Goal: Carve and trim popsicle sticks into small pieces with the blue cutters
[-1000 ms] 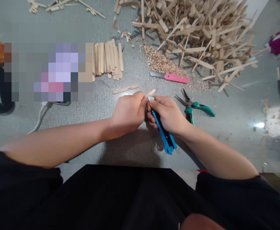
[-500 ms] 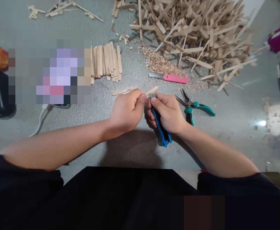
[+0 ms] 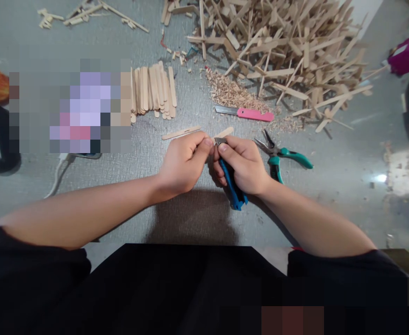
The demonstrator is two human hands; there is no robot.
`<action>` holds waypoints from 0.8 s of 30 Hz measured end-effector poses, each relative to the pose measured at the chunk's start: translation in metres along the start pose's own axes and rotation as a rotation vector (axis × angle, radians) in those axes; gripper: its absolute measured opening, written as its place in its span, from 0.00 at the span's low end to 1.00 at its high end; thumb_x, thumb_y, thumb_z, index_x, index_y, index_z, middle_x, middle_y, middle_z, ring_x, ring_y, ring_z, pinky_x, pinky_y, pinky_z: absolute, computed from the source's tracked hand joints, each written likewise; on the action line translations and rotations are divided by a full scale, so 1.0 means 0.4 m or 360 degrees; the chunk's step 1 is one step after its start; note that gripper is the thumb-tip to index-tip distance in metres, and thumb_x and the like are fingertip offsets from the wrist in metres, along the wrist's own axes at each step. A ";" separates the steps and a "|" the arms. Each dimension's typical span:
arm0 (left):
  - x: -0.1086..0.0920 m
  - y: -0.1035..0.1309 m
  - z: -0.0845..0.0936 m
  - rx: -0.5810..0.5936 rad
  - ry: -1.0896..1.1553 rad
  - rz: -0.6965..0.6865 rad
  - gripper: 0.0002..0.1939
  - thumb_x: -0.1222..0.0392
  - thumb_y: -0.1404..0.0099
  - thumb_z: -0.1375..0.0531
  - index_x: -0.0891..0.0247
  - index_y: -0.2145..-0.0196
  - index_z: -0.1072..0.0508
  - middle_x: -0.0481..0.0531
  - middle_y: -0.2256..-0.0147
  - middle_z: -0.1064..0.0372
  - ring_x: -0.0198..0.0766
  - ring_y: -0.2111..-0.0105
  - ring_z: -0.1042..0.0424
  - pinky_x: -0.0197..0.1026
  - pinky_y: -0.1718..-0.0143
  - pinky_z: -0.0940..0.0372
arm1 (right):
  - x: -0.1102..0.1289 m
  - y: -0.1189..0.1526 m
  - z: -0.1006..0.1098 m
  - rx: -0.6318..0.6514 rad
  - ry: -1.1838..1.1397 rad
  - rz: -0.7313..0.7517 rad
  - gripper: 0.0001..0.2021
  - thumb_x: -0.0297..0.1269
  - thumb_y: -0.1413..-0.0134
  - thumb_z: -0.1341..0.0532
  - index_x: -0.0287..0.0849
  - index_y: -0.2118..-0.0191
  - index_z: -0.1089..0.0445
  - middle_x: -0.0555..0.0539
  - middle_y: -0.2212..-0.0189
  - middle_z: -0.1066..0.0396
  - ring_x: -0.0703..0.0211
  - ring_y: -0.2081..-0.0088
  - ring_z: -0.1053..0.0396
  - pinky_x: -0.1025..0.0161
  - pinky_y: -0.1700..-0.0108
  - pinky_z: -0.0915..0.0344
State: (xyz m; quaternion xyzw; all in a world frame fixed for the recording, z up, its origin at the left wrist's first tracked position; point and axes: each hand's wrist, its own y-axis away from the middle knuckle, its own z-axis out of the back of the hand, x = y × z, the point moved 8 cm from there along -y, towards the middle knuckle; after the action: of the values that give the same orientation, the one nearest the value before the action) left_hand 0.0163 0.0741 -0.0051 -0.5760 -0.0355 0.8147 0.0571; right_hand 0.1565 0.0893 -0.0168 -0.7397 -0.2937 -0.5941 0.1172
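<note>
My left hand [image 3: 183,160] is closed, pinching one end of a wooden craft stick [image 3: 226,132] between thumb and fingers. The stick points up and to the right. Wrapped round a blue utility knife [image 3: 233,188], my right hand [image 3: 244,163] is closed too. The knife's metal tip lies over the stick near my left thumb; whether it bites into the wood I cannot tell. Just behind my left hand, a loose stick [image 3: 176,133] with a mark or slit lies on the table. Green-handled pliers [image 3: 274,151] rest open to the right of my right hand.
A pink-handled knife [image 3: 255,114] lies beyond my hands, beside a heap of wood shavings [image 3: 232,90]. Behind is a large pile of sticks [image 3: 284,46]. A row of sticks [image 3: 152,90] is at left, near a blurred-out area and a white cable [image 3: 56,177].
The knife's tip has moved left and now crosses the stick near my left thumb. Its lower end has shifted slightly up and left. My left hand has hardly moved.
</note>
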 end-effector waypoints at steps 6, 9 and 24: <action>0.006 0.002 0.007 -0.0075 -0.0054 0.0013 0.23 0.49 0.11 0.43 0.57 0.66 0.25 0.51 0.69 0.21 0.40 0.67 0.25 0.45 0.64 0.31 | -0.008 0.002 0.007 -0.0088 -0.0037 0.0022 0.22 0.57 0.22 0.29 0.48 0.63 0.28 0.57 0.80 0.28 0.63 0.84 0.32 0.66 0.82 0.34; 0.004 0.005 0.007 -0.0093 -0.0089 0.0001 0.23 0.48 0.11 0.43 0.57 0.66 0.25 0.51 0.69 0.22 0.40 0.68 0.25 0.45 0.65 0.32 | -0.007 0.003 0.008 -0.0118 0.0006 0.0005 0.21 0.55 0.21 0.29 0.48 0.63 0.29 0.57 0.81 0.29 0.63 0.84 0.32 0.67 0.82 0.34; -0.001 0.010 0.002 -0.0036 -0.0082 -0.0001 0.24 0.45 0.10 0.45 0.56 0.65 0.26 0.52 0.68 0.20 0.42 0.66 0.22 0.46 0.62 0.28 | -0.002 0.000 -0.003 -0.0072 0.0015 0.0013 0.26 0.63 0.26 0.25 0.48 0.64 0.28 0.57 0.82 0.29 0.64 0.84 0.34 0.67 0.83 0.35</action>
State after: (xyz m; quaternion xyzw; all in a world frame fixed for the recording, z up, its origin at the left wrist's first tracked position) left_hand 0.0157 0.0702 -0.0049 -0.5555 -0.0462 0.8288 0.0498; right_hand 0.1555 0.0885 -0.0174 -0.7405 -0.2767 -0.6035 0.1042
